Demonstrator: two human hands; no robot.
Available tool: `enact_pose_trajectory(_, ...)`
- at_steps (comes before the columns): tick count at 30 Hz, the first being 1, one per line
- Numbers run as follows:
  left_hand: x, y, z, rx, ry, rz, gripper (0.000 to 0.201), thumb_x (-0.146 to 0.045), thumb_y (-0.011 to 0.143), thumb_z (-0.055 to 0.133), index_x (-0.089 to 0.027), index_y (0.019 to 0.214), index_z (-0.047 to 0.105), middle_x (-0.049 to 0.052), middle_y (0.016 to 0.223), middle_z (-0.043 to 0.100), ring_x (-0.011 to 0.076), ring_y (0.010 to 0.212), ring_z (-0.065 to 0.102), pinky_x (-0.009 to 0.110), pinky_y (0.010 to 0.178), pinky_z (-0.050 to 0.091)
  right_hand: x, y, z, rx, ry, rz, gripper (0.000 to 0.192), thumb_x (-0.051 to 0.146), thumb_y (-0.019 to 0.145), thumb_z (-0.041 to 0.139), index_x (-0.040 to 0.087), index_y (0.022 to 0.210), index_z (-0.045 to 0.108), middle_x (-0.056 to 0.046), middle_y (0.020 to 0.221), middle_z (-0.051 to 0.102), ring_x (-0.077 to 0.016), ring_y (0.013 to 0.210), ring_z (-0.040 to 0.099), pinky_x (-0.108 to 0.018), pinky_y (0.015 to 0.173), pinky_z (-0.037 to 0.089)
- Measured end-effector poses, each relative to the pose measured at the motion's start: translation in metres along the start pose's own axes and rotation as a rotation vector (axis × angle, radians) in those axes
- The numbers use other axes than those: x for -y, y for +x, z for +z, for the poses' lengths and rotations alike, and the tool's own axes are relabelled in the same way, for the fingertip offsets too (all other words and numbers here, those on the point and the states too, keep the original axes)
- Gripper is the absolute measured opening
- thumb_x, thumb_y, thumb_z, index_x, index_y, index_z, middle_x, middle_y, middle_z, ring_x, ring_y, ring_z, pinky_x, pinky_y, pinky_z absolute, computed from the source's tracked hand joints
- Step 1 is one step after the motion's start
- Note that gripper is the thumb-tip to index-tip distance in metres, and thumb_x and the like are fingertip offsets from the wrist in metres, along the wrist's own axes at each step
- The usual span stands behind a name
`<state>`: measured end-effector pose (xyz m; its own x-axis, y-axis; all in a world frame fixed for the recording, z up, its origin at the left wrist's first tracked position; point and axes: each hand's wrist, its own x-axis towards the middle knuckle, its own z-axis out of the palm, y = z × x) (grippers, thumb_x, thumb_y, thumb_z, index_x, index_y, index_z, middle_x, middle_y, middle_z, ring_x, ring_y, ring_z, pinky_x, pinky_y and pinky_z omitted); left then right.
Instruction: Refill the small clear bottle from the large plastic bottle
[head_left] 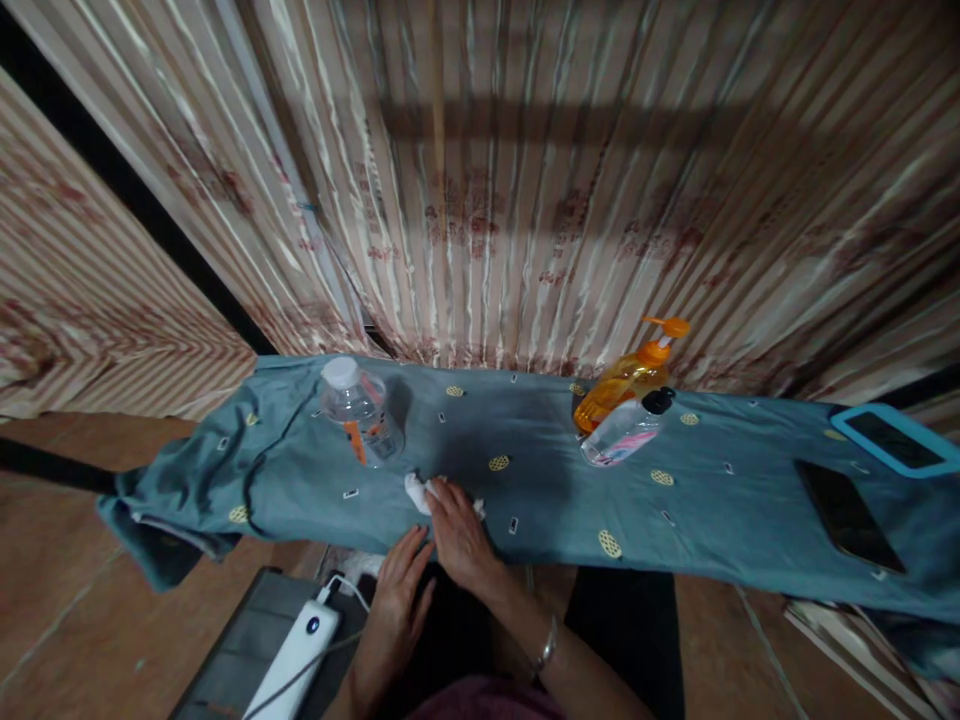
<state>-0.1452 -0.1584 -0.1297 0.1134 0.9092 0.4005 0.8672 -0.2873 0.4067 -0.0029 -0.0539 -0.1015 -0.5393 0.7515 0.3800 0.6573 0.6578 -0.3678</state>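
My right hand (459, 535) rests on the blue patterned cloth (540, 480) near its front edge, fingers closed over a small white wad (417, 492) that shows at the fingertips. Just below the cloth's edge, my left hand (399, 590) lies flat with fingers together, holding nothing. A clear plastic bottle with a white cap (360, 410) stands on the cloth just beyond the hands, to the left.
An orange pump bottle (628, 378) and a clear bottle with a black cap (626, 430) sit to the right. A dark phone (847, 515) and a blue-cased device (892, 438) lie at far right. A white power bank (294, 655) with cable sits below left. Striped curtains hang behind.
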Motion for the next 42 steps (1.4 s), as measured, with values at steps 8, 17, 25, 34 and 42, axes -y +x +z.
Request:
enact_pose_trajectory(8,-0.007,0.016,-0.022,-0.088,-0.125,-0.113,0.042,-0.026,0.103,0.045,-0.025,0.144,0.053,0.013,0.147,0.059,0.0281,0.137,0.059,0.048,0.111,0.055,-0.070,-0.090,-0.056,-0.168,-0.040,0.124,0.042,0.009,0.100,0.049,0.019,0.141,0.052,-0.011,0.141,0.058,-0.0246,0.128,0.058,-0.047,0.103,0.055)
enact_pose_trajectory(17,0.025,0.111,0.032,-0.071,-0.133,-0.092,0.038,-0.025,0.096,0.049,-0.017,0.130,0.062,0.018,0.142,0.062,0.0338,0.140,0.055,0.059,0.115,0.048,-0.161,-0.008,-0.044,-0.306,-0.157,0.462,0.037,0.034,0.097,0.066,0.018,0.130,0.061,-0.011,0.138,0.059,-0.0275,0.125,0.059,-0.053,0.104,0.052)
enact_pose_trajectory(25,0.048,0.107,0.019,-0.115,-0.034,-0.105,0.043,-0.032,0.098,0.049,-0.014,0.136,0.058,0.020,0.140,0.063,0.0365,0.134,0.058,0.061,0.114,0.047,-0.093,0.099,-0.005,-0.108,-0.001,0.369,0.038,0.032,0.096,0.067,0.018,0.131,0.061,-0.012,0.145,0.056,-0.0298,0.135,0.053,-0.057,0.111,0.046)
enact_pose_trajectory(34,0.051,0.107,0.026,-0.176,-0.139,-0.179,0.069,-0.011,0.088,0.042,-0.014,0.157,0.034,0.021,0.148,0.057,0.0336,0.139,0.055,0.058,0.116,0.047,-0.008,-0.017,-0.032,0.076,0.361,0.235,0.036,0.018,0.100,0.057,0.018,0.135,0.060,-0.012,0.147,0.056,-0.0282,0.139,0.052,-0.058,0.115,0.043)
enact_pose_trajectory(42,0.055,0.105,0.028,-0.198,-0.139,-0.153,0.061,-0.016,0.092,0.042,-0.014,0.153,0.039,0.022,0.150,0.054,0.0348,0.142,0.052,0.059,0.116,0.046,-0.044,-0.001,-0.058,-0.027,0.799,0.518,0.053,0.056,0.106,0.037,0.018,0.139,0.056,-0.009,0.110,0.072,-0.0154,0.081,0.071,-0.034,0.072,0.062)
